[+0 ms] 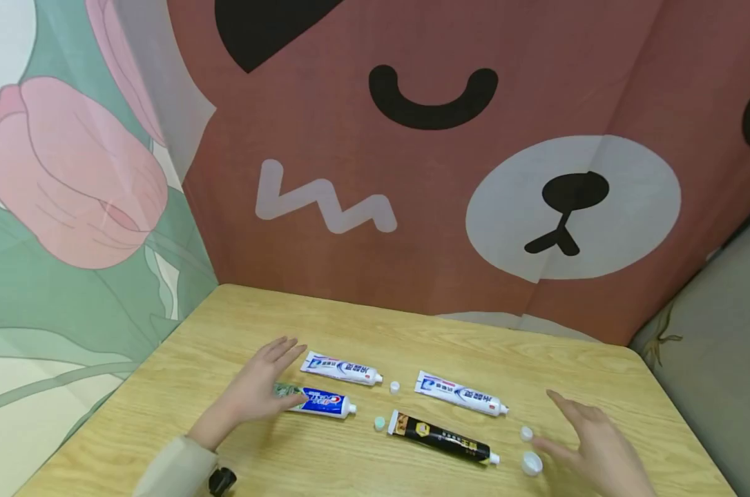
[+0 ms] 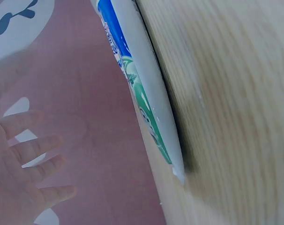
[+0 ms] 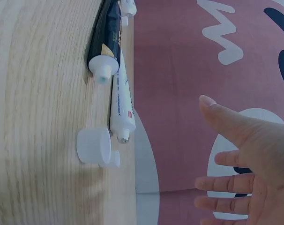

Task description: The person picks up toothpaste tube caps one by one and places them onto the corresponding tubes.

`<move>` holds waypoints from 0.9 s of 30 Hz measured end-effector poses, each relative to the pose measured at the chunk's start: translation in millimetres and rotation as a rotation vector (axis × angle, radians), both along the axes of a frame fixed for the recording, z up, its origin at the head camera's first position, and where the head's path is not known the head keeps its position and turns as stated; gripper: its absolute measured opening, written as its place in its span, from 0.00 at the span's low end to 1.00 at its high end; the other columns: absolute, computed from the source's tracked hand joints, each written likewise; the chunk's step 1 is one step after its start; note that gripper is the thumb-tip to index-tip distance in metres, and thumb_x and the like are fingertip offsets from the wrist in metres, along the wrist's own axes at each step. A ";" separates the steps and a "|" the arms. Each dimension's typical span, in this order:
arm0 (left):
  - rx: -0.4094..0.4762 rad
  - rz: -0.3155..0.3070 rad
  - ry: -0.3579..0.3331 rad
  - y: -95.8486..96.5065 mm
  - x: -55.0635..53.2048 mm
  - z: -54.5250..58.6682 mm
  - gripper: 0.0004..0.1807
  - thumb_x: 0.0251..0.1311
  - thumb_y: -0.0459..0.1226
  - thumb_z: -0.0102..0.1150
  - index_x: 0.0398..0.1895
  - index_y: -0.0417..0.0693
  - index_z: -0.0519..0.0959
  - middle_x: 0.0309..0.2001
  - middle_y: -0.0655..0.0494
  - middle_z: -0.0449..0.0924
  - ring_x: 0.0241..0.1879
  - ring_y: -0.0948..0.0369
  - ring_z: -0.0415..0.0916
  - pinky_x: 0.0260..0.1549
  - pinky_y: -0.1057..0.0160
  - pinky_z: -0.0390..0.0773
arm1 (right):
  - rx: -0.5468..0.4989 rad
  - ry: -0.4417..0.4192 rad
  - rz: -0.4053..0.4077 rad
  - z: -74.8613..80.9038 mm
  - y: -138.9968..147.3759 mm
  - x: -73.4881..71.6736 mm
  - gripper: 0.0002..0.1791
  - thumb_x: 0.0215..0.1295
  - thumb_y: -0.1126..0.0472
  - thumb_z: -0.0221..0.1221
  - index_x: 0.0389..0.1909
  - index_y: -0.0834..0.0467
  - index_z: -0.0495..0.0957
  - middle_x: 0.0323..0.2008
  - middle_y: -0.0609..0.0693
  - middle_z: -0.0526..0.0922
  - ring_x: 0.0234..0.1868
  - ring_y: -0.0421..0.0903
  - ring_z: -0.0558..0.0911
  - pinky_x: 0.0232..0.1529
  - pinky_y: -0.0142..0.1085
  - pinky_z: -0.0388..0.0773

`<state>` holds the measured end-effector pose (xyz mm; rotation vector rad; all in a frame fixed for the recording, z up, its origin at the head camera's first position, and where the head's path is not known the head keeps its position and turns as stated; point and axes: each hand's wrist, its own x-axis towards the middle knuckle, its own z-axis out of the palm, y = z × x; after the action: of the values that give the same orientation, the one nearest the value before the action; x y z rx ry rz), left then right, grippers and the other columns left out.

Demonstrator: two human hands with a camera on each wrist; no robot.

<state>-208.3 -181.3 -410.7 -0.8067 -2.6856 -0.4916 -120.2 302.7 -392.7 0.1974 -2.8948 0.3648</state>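
My left hand, fingers spread, hovers over the tail end of a blue and green toothpaste tube and hides part of it. That tube lies flat on the wood in the left wrist view, with the hand's fingers apart from it. On the right, my other hand is held with thumb and fingers extended, holding nothing. Nearest to it are a small white cap and a larger white cap. A black toothpaste tube lies left of these caps, its nozzle uncapped.
Two white toothpaste tubes, one on the left and one on the right, lie farther back, nozzles bare. A white cap and a pale green cap sit between the tubes. A bear-print curtain hangs behind the table.
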 end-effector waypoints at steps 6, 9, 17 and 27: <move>0.116 -0.001 -0.135 -4.6 -4.7 -3.7 0.36 0.38 0.41 0.73 0.55 0.39 0.73 0.54 0.42 0.71 0.56 0.43 0.64 0.51 0.43 0.66 | -0.143 -0.192 -0.064 0.5 -9.6 -3.9 0.28 0.50 0.44 0.64 0.43 0.63 0.77 0.29 0.50 0.79 0.29 0.45 0.76 0.29 0.39 0.73; 0.177 -0.009 -0.194 -7.9 -7.2 -6.6 0.34 0.38 0.39 0.73 0.53 0.38 0.74 0.51 0.43 0.74 0.53 0.44 0.68 0.49 0.45 0.68 | -0.213 -0.225 -0.065 -3.4 -13.9 -5.1 0.20 0.51 0.51 0.64 0.40 0.62 0.78 0.22 0.44 0.74 0.23 0.38 0.73 0.25 0.34 0.71; 0.278 -0.078 -0.312 -16.1 -14.2 -12.7 0.24 0.42 0.37 0.71 0.45 0.37 0.77 0.44 0.47 0.78 0.44 0.49 0.74 0.39 0.52 0.75 | -0.444 -0.261 0.037 -15.6 -19.5 -6.5 0.13 0.55 0.57 0.62 0.36 0.62 0.77 0.21 0.47 0.77 0.20 0.37 0.74 0.23 0.32 0.71; 0.342 -0.083 -0.427 -17.7 -19.7 -17.3 0.25 0.44 0.37 0.70 0.47 0.35 0.76 0.44 0.43 0.78 0.43 0.49 0.74 0.41 0.53 0.75 | -0.670 -0.316 0.109 -28.6 -35.2 -12.4 0.16 0.55 0.59 0.63 0.37 0.67 0.75 0.23 0.50 0.78 0.20 0.40 0.75 0.20 0.32 0.72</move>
<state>-228.1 -198.9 -428.0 -0.7830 -2.8177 -1.2280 -132.7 267.6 -421.2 0.1935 -2.8557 1.4583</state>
